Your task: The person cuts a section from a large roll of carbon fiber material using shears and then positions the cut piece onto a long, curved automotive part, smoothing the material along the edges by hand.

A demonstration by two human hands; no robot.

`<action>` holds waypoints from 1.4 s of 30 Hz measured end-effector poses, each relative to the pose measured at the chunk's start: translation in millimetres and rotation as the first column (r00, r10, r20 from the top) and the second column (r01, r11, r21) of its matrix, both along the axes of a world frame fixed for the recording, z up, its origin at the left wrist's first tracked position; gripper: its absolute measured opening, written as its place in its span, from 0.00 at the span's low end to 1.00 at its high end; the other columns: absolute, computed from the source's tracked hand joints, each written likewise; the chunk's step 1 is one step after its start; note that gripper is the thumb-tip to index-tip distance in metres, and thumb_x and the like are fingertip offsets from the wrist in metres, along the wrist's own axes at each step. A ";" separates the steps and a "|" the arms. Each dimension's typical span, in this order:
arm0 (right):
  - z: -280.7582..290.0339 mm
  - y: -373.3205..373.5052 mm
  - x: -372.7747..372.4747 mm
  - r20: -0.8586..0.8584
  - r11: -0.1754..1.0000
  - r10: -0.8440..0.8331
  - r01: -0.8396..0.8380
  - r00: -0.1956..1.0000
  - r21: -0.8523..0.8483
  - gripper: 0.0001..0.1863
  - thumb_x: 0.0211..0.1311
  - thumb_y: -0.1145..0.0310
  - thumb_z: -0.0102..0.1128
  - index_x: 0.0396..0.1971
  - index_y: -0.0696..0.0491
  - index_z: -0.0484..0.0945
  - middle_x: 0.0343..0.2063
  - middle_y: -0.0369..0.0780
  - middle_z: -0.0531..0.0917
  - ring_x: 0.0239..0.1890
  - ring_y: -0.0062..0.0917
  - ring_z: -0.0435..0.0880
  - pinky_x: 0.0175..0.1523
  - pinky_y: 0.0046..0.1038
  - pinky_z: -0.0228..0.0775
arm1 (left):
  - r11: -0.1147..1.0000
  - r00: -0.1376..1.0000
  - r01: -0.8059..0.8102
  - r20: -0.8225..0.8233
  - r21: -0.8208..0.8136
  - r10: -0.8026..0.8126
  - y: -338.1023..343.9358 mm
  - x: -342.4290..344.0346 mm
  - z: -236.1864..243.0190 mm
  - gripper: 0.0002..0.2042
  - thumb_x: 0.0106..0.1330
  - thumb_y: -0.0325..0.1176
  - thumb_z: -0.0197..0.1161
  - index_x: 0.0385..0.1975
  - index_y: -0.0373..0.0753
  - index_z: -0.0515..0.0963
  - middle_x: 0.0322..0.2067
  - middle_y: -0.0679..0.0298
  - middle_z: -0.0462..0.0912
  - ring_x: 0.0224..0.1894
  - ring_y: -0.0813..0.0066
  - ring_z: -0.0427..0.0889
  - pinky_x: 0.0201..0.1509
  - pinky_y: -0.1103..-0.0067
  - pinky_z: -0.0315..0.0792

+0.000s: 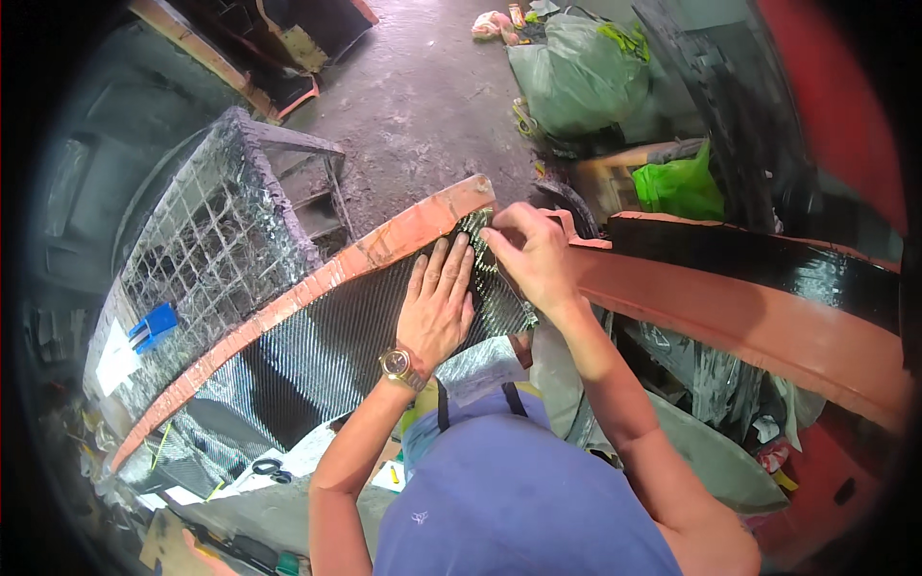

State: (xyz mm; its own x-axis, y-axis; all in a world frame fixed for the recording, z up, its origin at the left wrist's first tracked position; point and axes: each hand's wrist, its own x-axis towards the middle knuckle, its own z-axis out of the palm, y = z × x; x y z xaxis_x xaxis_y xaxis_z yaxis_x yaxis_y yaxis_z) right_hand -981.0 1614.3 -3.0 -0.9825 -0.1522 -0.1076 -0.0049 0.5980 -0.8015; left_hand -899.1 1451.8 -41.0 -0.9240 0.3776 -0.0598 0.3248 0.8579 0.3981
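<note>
Black woven carbon fibre cloth [331, 331] lies in a long, curved orange mould [355, 252]. Its right end is frayed, with loose pale strands showing. My left hand [439, 312] rests flat on the cloth near that end, fingers stretched out and pointing away from me. A metal watch [395, 364] is on that wrist. Just to the right, my right hand [535, 252] is closed, thumb and forefinger pinching the frayed edge of the cloth beside the mould's rim. The exact bit between the fingertips is mostly hidden.
Scissors [272, 469] lie near the mould's lower left. A blue clip-like tool [154, 327] sits on a dirty grid-topped stand [216, 216]. Another orange mould [730, 307] with a black lining stretches right. Farther off stand a pale green bag [581, 82] and a bright green bag [680, 187].
</note>
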 end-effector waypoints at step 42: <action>-1.9 -8.0 -12.4 -0.310 0.858 0.466 -0.338 0.828 0.387 0.08 0.51 0.75 0.68 0.29 0.54 0.76 0.33 0.37 0.80 0.38 0.32 0.79 0.42 0.33 0.67 | 0.999 0.999 -0.005 -0.048 0.045 0.007 -5.4 -2.1 -2.1 0.30 0.67 0.39 0.53 0.68 0.34 0.61 0.71 0.58 0.58 0.73 0.63 0.57 0.75 0.66 0.50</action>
